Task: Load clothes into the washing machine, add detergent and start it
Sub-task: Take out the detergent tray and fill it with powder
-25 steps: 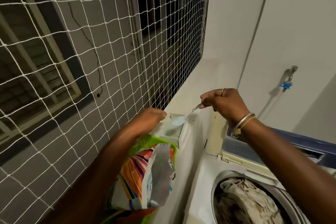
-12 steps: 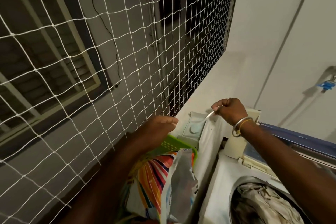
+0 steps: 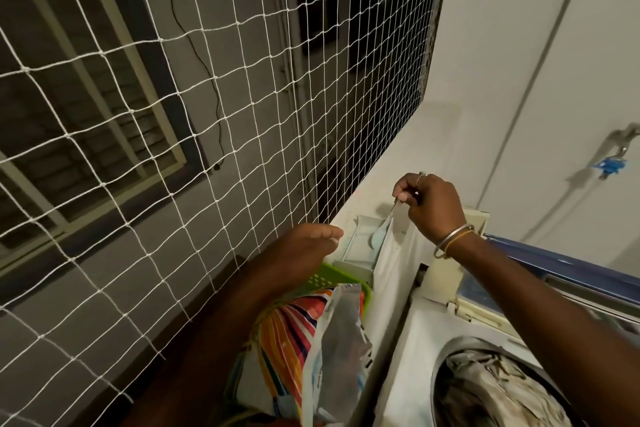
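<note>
We are on the detergent step. Our right hand [image 3: 431, 204] pinches the thin handle of the spoon [image 3: 378, 236] between thumb and fingertips, and the spoon's bowl is dipped inside the white tray [image 3: 353, 263], which sits on the ledge [image 3: 367, 198]. Our left hand [image 3: 304, 250] lies at the tray's left edge with its fingers bent; we cannot tell whether it grips the rim or only rests there.

The detergent bag [image 3: 287, 340] stands in the green basket [image 3: 320, 279], just on the near side of the tray. The clothes [image 3: 491, 392] lie in the drum of the washing machine [image 3: 408, 333], right of the tray and nearer to us. We cannot see whether the spoon is loaded.

To do this well, we judge, the left hand should steady the tray. The pinch on the handle should stay firm but light. The spoon should come out of the tray level and travel low, because powder would spill easily between tray and drum.
</note>
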